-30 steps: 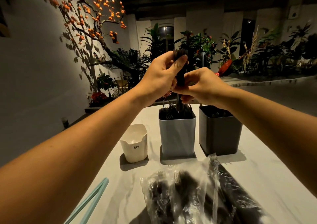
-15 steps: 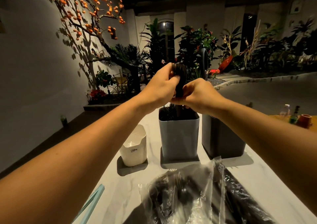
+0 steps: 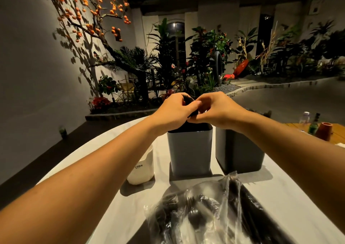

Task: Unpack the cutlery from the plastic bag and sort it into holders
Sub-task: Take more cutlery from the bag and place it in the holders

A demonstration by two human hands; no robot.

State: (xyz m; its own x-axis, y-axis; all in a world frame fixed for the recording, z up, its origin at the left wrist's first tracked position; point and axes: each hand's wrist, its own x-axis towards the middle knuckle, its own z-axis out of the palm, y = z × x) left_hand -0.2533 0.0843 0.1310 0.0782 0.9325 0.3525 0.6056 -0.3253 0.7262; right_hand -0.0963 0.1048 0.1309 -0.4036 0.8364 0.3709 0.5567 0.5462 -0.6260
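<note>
My left hand point(image 3: 172, 112) and my right hand point(image 3: 216, 109) meet just above the light grey holder point(image 3: 189, 152), both gripping a bundle of black cutlery point(image 3: 188, 101) whose lower ends dip into that holder. To its right stands a dark grey holder point(image 3: 239, 154), partly hidden by my right forearm. A small white holder point(image 3: 142, 169) sits on the left. The clear plastic bag point(image 3: 214, 210) with several black cutlery pieces inside lies on the white table point(image 3: 291, 197) close to me.
A wooden table point(image 3: 336, 131) at the right carries bottles and a terracotta cup point(image 3: 323, 130). Potted plants and a tree with orange fruit line the wall behind. The white table's curved edge runs along the left.
Both hands have come down with the cutlery bundle, from well above the light grey holder to its rim. The camera has tilted up slightly.
</note>
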